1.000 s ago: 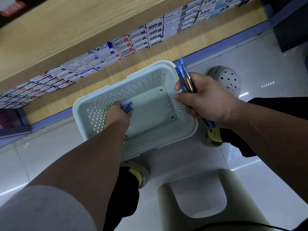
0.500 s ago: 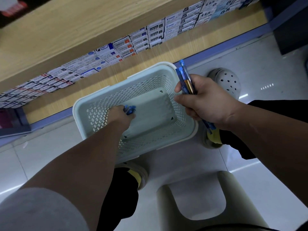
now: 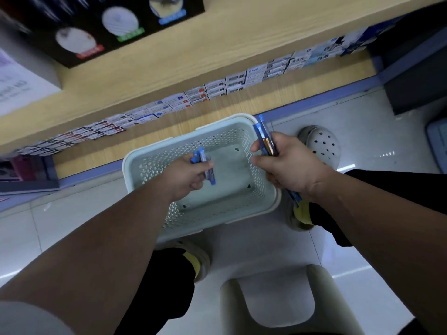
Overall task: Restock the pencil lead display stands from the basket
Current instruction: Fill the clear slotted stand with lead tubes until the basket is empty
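A pale green perforated basket (image 3: pixel 266 209) sits on the floor between my feet, its bottom bare. Above its left half, my left hand (image 3: pixel 186 176) grips a few blue pencil lead tubes (image 3: pixel 210 176). At the basket's right rim, my right hand (image 3: pixel 290 168) holds a bundle of blue and gold lead tubes (image 3: pixel 264 139), their ends sticking out above and below my fist. A black display stand (image 3: pixel 104 27) with round labelled slots stands on the wooden shelf at the top, blurred.
A row of small stationery boxes (image 3: pixel 212 89) lines the lower wooden shelf (image 3: pixel 217 105). A beige stool (image 3: pixel 278 298) stands below the basket. White clogs (image 3: pixel 319 143) flank the basket on the tiled floor. A dark cabinet (image 3: pixel 416 81) is at the right.
My left hand has lifted from the basket bottom with blue lead tubes in its grip. The view has tilted up, bringing the black display stand into sight. My right hand keeps its bundle.
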`<state>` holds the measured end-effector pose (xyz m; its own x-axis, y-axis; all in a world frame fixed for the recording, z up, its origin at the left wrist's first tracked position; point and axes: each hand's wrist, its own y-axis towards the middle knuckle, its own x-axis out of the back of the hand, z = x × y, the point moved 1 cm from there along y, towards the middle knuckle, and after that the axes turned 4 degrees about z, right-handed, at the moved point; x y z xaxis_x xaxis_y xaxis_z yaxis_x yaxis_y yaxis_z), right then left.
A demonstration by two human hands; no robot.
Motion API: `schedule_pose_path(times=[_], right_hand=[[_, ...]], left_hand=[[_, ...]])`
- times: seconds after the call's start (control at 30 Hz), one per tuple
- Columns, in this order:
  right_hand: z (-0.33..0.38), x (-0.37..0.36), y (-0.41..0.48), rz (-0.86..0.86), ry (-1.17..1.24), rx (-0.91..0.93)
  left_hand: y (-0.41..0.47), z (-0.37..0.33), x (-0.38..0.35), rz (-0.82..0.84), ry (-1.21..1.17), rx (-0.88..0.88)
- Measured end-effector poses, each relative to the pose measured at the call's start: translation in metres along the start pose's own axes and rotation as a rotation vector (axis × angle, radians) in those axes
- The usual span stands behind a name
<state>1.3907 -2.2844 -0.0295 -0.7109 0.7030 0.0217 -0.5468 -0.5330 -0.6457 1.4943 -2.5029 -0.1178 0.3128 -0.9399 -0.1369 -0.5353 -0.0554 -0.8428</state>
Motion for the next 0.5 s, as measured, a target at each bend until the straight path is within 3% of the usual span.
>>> schedule_pose_path(times=[0.17, 0.33, 0.5], right_hand=[[0.022, -0.012, -0.013, 0.017, -0.035, 0.008], [0.06, -0.018, -0.042, 0.108, -0.039, 0.037], [0.101, -0.015, -0.086, 0.192, -0.011, 0.108]], left_hand=[[-0.05, -0.032, -0.027, 0.21, -0.095, -0.028], [-0.102, -0.056, -0.054, 0.225, -0.226, -0.145], [-0.163, -0.088, -0.074, 0.131, -0.285, -0.273]])
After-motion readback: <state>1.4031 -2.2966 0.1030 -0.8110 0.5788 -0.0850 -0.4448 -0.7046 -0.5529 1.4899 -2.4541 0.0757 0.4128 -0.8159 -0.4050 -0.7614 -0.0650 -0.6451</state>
